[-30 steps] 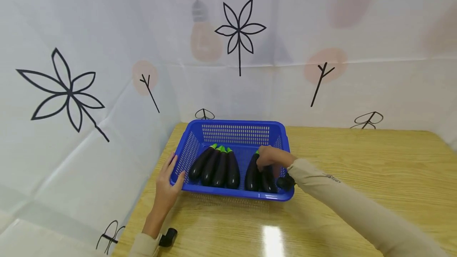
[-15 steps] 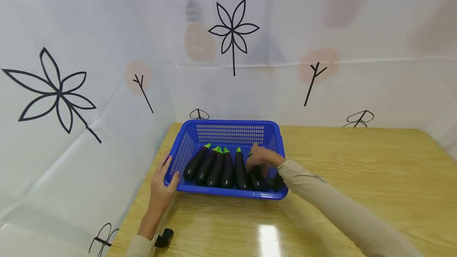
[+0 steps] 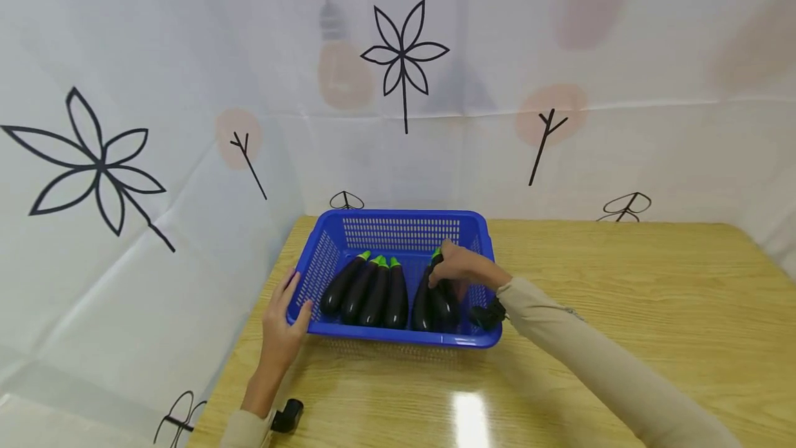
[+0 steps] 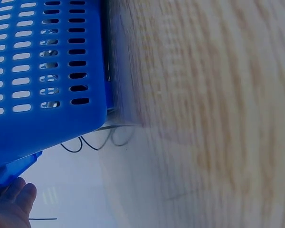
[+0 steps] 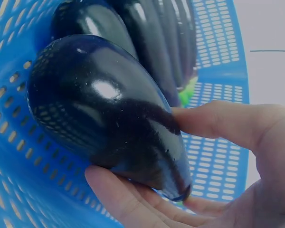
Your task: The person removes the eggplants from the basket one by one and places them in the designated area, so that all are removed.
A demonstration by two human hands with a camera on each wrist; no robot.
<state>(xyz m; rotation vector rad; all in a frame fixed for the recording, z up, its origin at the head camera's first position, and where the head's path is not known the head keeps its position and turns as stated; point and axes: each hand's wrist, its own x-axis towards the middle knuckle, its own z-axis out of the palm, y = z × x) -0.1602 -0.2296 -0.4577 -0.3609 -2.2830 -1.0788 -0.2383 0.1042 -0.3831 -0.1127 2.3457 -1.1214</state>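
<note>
Several dark, glossy eggplants point(image 3: 378, 296) with green caps lie side by side in a blue plastic basket point(image 3: 401, 215). Toward the basket's right side, my right hand point(image 3: 457, 265) holds another eggplant point(image 3: 444, 304) near its cap end. The right wrist view shows thumb and fingers on opposite sides of this eggplant point(image 5: 102, 102), its cap mostly hidden. One more eggplant point(image 3: 422, 306) lies just left of it, partly covered by the hand. My left hand point(image 3: 282, 327) rests on the basket's left front corner, fingers extended along the rim.
The basket stands on a light wooden table point(image 3: 622, 310), near its left edge. A white cloth point(image 3: 472, 157) with plant drawings hangs behind and to the left. Black wrist cameras are on both sleeves; the right one point(image 3: 487, 313) sits over the basket's front right corner.
My right hand has shifted left, then slightly up, with an eggplant. The eggplant beside it moved left toward the row, and its cap is now hidden. My left hand stays at the rim.
</note>
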